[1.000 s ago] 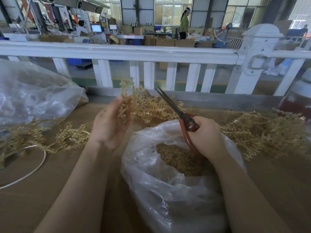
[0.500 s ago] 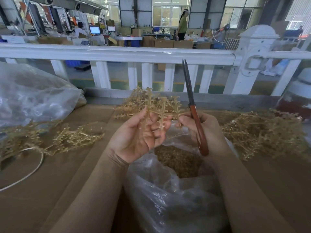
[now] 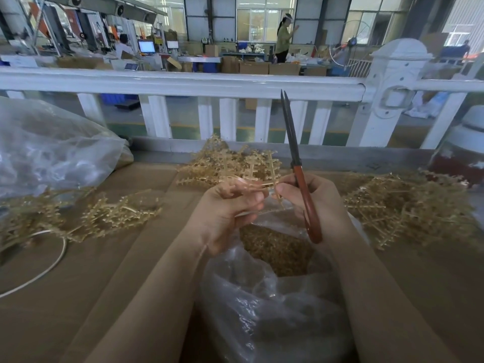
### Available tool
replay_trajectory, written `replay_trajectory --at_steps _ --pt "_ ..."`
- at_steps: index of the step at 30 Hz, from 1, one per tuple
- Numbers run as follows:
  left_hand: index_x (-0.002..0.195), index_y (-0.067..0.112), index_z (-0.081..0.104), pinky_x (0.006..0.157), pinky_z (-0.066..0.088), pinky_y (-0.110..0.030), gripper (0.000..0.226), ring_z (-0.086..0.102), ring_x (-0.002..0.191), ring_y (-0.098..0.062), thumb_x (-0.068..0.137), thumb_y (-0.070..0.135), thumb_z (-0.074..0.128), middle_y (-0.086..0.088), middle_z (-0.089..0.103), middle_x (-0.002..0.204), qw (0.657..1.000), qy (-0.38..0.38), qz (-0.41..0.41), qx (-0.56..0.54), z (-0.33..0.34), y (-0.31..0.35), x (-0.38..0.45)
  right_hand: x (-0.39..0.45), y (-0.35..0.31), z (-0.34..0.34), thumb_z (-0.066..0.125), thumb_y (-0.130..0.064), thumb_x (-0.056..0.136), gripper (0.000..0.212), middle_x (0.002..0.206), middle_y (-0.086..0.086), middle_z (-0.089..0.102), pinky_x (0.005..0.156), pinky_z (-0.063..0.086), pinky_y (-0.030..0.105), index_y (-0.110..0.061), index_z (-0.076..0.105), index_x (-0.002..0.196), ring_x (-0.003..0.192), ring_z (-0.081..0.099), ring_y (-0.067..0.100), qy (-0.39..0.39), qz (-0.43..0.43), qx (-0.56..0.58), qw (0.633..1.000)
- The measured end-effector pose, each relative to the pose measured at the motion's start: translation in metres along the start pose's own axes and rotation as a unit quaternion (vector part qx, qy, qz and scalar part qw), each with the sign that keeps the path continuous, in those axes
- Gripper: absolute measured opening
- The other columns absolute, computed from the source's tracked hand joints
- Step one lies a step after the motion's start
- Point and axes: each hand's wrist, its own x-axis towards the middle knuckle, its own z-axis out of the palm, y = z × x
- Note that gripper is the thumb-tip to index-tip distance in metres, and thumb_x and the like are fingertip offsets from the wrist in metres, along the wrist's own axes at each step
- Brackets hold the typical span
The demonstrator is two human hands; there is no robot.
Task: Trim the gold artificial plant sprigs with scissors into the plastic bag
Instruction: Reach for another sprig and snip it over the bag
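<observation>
Left hand [image 3: 227, 205] grip pinches sprig [image 3: 258, 166] over plastic bag [image 3: 262, 297] | right hand [image 3: 314, 203] grips closed scissors [image 3: 301, 179], blades up | we judge trimmings may miss bag: sprig sits near rim.

A white railing [image 3: 183, 83] fronts a daylit workshop with large windows [image 3: 258, 18].

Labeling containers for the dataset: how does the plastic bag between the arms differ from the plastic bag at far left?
The plastic bag between the arms stands with its mouth open upward; the plastic bag at far left lies slumped on its side. The near one shows a heap of gold trimmings inside; the contents of the far-left one are too hazy to tell. Both are clear, crinkled plastic on the brown table.
</observation>
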Motion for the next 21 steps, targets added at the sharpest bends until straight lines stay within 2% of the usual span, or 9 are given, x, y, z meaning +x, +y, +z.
replay_trajectory --at_steps 3,5,7,9,11,12,14,18,21 --pt "0.078 0.017 0.072 0.068 0.054 -0.026 0.015 0.069 0.082 -0.014 0.073 0.003 0.076 -0.002 0.075 0.086 0.992 0.039 0.111 0.041 0.002 -0.003 0.001 0.003 0.003 0.003 0.082 -0.017 0.082 0.014 0.077 -0.005 0.075 0.063 0.051 0.012 -0.028 0.079 0.074 0.070 0.069 0.003 0.041 -0.017 -0.030 0.999" --pt "0.077 0.020 0.077 0.069 0.056 -0.027 0.034 0.070 0.087 -0.017 0.080 -0.012 0.069 -0.001 0.075 0.088 0.975 0.064 0.188 0.097 0.001 -0.004 0.001 0.004 0.003 0.003 0.083 -0.030 0.080 0.005 0.080 -0.006 0.076 0.070 0.053 0.015 -0.027 0.080 0.078 0.078 0.071 0.006 0.057 -0.013 -0.003 0.998" --pt "0.083 0.012 0.077 0.075 0.057 -0.027 0.037 0.071 0.093 -0.015 0.080 -0.022 0.060 -0.004 0.077 0.091 0.954 0.081 0.256 0.137 0.001 -0.004 0.001 0.003 0.004 -0.001 0.079 -0.044 0.074 0.026 0.076 -0.006 0.074 0.072 0.052 0.019 -0.020 0.078 0.082 0.077 0.071 0.007 0.067 -0.012 0.012 0.998" --pt "0.095 0.004 0.075 0.082 0.056 -0.025 0.041 0.071 0.096 -0.014 0.077 -0.028 0.057 -0.009 0.075 0.094 0.930 0.088 0.318 0.164 0.003 -0.005 0.000 0.002 0.003 -0.005 0.077 -0.048 0.075 0.032 0.067 -0.003 0.069 0.061 0.047 0.017 -0.017 0.076 0.079 0.059 0.064 0.008 0.039 -0.002 0.022 0.999" --pt "0.098 0.000 0.072 0.086 0.055 -0.027 0.043 0.071 0.099 -0.016 0.072 -0.032 0.059 -0.013 0.073 0.099 0.913 0.097 0.355 0.177 0.003 -0.006 -0.001 0.000 0.002 -0.007 0.079 -0.048 0.078 0.031 0.066 0.005 0.067 0.040 0.032 0.016 -0.017 0.076 0.076 0.040 0.044 0.009 -0.022 0.040 0.058 0.997" --pt "0.098 0.000 0.071 0.087 0.055 -0.027 0.044 0.070 0.100 -0.016 0.070 -0.033 0.061 -0.014 0.071 0.101 0.907 0.096 0.368 0.181 0.003 -0.007 -0.001 0.001 0.002 -0.008 0.079 -0.049 0.078 0.030 0.069 0.009 0.068 0.037 0.025 0.019 -0.019 0.075 0.076 0.038 0.037 0.010 -0.048 0.065 0.066 0.995" --pt "0.099 0.002 0.070 0.087 0.054 -0.025 0.047 0.069 0.101 -0.014 0.069 -0.033 0.065 -0.012 0.070 0.103 0.898 0.088 0.382 0.197 0.004 -0.007 -0.003 0.002 0.002 -0.009 0.080 -0.045 0.076 0.025 0.064 0.007 0.066 0.037 0.023 0.021 -0.022 0.076 0.070 0.038 0.035 0.011 -0.087 0.099 0.061 0.989" --pt "0.103 0.007 0.072 0.084 0.054 -0.019 0.046 0.069 0.100 -0.012 0.073 -0.028 0.067 -0.010 0.070 0.107 0.896 0.084 0.375 0.222 0.007 -0.006 -0.005 0.004 -0.001 -0.008 0.083 -0.034 0.072 0.017 0.056 0.008 0.042 0.039 0.020 0.022 -0.018 0.077 0.072 0.039 0.032 0.011 -0.105 0.099 0.042 0.989" --pt "0.124 0.024 0.061 0.078 0.057 -0.025 0.062 0.070 0.098 -0.022 0.081 -0.021 0.065 -0.006 0.068 0.116 0.949 0.106 0.250 0.159 0.009 -0.003 -0.004 0.004 -0.001 -0.007 0.080 -0.029 0.075 0.010 0.072 0.012 0.066 0.039 0.021 0.023 -0.020 0.079 0.072 0.040 0.034 0.009 -0.085 0.085 0.053 0.991"
